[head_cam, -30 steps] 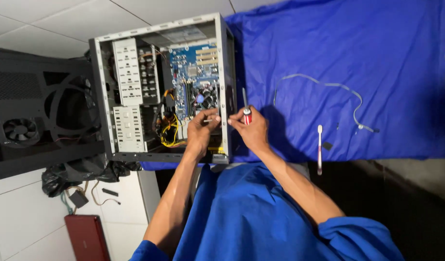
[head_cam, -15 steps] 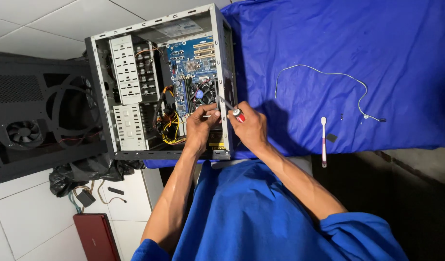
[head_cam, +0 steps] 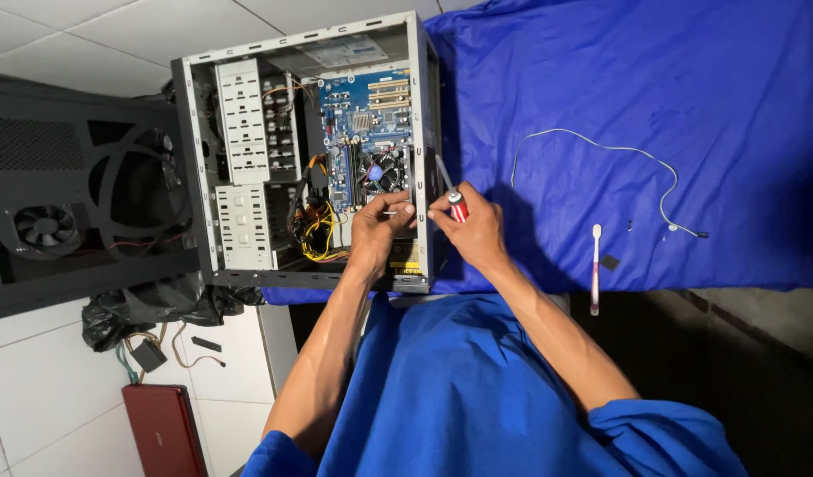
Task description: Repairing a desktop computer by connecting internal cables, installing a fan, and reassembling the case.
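two hands meet at the edge of an open computer case lying on its side, half on a blue sheet, seen from the head camera looking straight down. the left hand reaches into the case with its fingers curled together near the power supply corner, just below the cooling fan on the blue motherboard; what the fingertips pinch, if anything, is too small to tell. the right hand is closed around a red-handled screwdriver, whose shaft slants up and left along the case's rim, the hand resting on the rim beside the left one, nearly touching it. yellow and black cables bunch just left of the left wrist. on the sheet, well apart to the right, lie a white toothbrush and a thin white wire. a black side panel with fan lies left of the case, and a red laptop lies on the tiled floor below.
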